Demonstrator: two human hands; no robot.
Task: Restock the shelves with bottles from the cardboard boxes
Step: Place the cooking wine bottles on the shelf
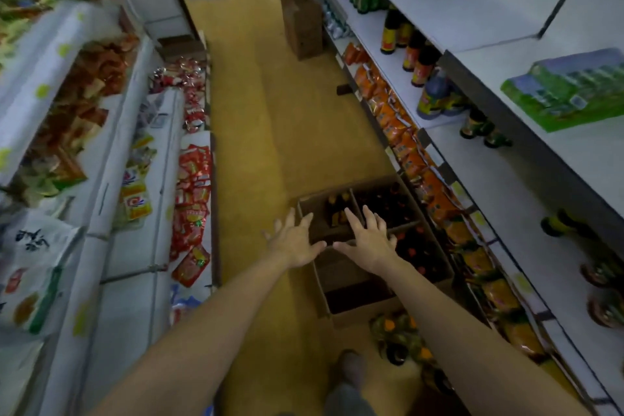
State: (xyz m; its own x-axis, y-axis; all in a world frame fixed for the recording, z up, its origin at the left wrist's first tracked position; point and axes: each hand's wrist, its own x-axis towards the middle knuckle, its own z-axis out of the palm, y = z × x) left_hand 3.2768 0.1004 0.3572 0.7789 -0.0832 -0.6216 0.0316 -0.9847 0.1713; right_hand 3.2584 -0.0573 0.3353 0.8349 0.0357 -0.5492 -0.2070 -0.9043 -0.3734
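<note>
Cardboard boxes: two open on floor, bottles inside; two hands spread wide, empty

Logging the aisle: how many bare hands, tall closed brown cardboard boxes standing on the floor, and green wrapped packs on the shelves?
Bare hands: 2, left hand, right hand
Tall closed brown cardboard box: 1
Green wrapped pack: 1
Total: 4
</note>
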